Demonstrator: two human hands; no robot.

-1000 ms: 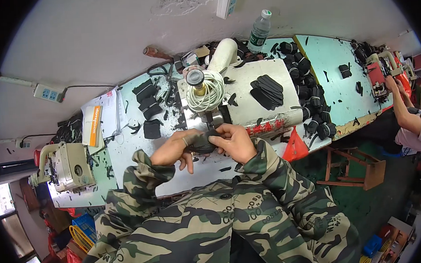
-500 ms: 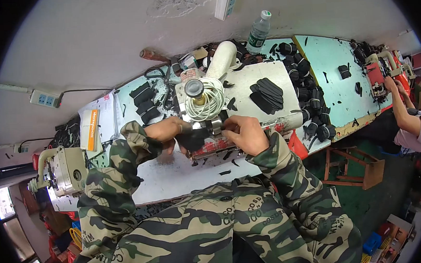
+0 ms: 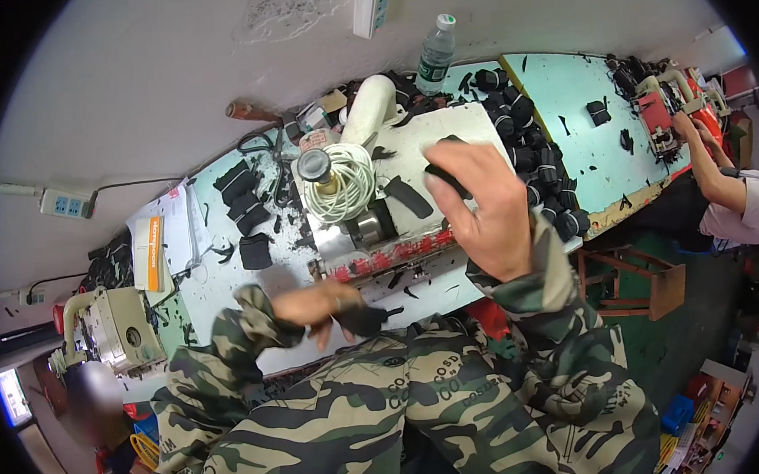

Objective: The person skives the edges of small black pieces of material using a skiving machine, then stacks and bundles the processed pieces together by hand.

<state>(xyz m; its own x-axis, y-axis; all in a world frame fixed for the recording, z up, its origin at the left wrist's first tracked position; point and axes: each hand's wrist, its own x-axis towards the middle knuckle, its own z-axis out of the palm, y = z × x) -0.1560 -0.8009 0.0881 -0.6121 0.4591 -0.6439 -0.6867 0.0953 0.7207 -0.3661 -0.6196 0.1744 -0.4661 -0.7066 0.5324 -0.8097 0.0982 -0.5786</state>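
Observation:
My left hand (image 3: 314, 305), blurred by motion, is low at the table's front edge and grips a dark black fabric piece (image 3: 364, 321). Over the right part of the machine's white top (image 3: 468, 125), my right hand (image 3: 495, 208) has its fingers curled around black fabric strips (image 3: 447, 179), mostly hidden under it. One black strip (image 3: 409, 198) lies on the machine top, left of that hand. A coil of pale cord (image 3: 341, 184) sits around the knobbed post, above a shiny metal roller (image 3: 370, 224) at the machine's front left.
Tied black bundles (image 3: 248, 212) lie left of the machine; several more (image 3: 544, 162) are heaped at its right. A water bottle (image 3: 435, 55) stands behind. Papers (image 3: 174, 223) and another machine (image 3: 120, 327) are at left. At far right, a person's arms (image 3: 712, 160) reach to a red machine.
My left hand has moved down from the roller to the table's front edge with the black piece. My right hand has left the roller and moved up and right onto the strips.

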